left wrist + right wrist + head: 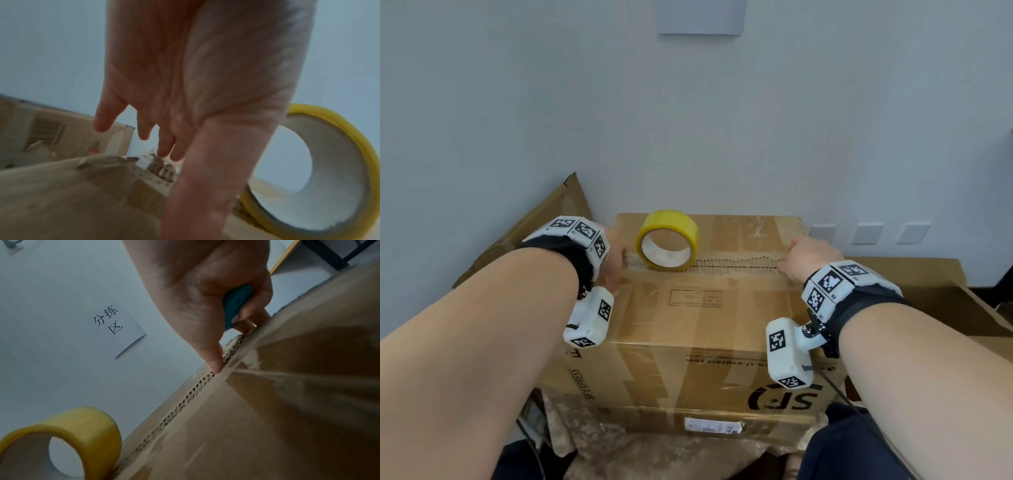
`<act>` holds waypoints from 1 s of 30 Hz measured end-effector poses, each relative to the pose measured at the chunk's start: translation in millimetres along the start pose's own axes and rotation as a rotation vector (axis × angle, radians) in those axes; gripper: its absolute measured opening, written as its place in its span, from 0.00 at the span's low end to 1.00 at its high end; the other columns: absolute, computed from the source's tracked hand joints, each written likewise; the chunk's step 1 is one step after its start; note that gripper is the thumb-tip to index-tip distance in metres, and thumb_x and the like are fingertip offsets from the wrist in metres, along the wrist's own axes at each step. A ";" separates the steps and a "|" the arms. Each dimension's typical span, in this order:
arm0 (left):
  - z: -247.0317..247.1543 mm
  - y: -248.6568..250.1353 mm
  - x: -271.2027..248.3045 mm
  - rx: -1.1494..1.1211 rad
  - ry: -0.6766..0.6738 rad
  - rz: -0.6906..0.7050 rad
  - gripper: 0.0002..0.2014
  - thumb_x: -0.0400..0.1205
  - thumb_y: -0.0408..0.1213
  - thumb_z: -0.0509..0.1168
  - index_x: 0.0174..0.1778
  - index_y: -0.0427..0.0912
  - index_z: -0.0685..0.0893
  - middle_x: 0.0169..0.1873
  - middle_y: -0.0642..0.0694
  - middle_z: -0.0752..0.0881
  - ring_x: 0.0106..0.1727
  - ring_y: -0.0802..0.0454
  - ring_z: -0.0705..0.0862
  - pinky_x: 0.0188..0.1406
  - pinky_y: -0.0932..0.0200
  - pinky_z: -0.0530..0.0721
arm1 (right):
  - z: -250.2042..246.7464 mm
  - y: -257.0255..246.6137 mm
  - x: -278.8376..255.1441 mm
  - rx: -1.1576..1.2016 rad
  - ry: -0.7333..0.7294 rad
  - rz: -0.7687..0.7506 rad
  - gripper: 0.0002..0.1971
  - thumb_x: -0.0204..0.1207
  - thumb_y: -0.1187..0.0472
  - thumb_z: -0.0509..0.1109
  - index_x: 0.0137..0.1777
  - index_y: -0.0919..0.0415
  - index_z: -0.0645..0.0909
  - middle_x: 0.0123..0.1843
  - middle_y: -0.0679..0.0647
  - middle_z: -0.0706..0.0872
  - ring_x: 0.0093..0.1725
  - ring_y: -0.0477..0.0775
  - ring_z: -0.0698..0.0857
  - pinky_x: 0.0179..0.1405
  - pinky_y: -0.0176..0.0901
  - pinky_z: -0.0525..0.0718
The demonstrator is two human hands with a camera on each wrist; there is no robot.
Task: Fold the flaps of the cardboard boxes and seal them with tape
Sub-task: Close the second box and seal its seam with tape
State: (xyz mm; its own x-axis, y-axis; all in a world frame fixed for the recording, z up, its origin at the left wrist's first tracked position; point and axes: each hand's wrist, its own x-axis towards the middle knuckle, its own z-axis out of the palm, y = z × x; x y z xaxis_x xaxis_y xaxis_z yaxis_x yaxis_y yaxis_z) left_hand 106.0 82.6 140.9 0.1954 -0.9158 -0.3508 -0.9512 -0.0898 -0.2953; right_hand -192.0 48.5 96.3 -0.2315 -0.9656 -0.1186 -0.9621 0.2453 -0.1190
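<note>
My left hand rests at the left end of the cardboard box's top seam, fingers straight and loose, gripping nothing. Just to its right the yellow tape roll stands on edge on the closed flaps — right over the centre seam, where the corrugated edges show. At the seam's right end my right hand curls around a small teal tool, thumb tip pressed down on the seam.
</note>
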 end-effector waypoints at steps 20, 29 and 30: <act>22.5 32.5 -8.2 0.035 -0.059 0.032 0.33 0.84 0.58 0.52 0.79 0.38 0.63 0.77 0.41 0.68 0.75 0.42 0.69 0.74 0.47 0.68 | -16.6 -26.4 -33.5 -0.040 -0.043 -0.231 0.06 0.79 0.62 0.65 0.47 0.65 0.80 0.33 0.53 0.76 0.33 0.51 0.78 0.34 0.38 0.78; 13.7 33.3 -10.4 -0.069 -0.075 0.244 0.58 0.59 0.78 0.64 0.81 0.47 0.61 0.78 0.49 0.67 0.75 0.47 0.70 0.74 0.45 0.69 | -29.8 -64.9 -43.5 0.218 -0.120 -0.482 0.41 0.66 0.31 0.71 0.72 0.60 0.74 0.67 0.55 0.81 0.65 0.56 0.80 0.56 0.46 0.77; 14.1 33.2 -8.6 -0.097 -0.053 0.266 0.59 0.55 0.78 0.66 0.79 0.48 0.64 0.75 0.50 0.72 0.73 0.47 0.73 0.73 0.45 0.70 | -29.4 -71.1 -44.6 0.299 -0.117 -0.519 0.39 0.67 0.34 0.73 0.73 0.57 0.74 0.66 0.53 0.81 0.65 0.55 0.80 0.55 0.44 0.77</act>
State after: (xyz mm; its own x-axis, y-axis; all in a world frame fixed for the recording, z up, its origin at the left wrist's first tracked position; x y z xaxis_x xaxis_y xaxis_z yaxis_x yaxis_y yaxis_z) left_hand 76.1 93.0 121.6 -0.0541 -0.8908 -0.4512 -0.9887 0.1112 -0.1009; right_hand -117.5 71.6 139.1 0.2908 -0.9537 -0.0767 -0.8591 -0.2249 -0.4598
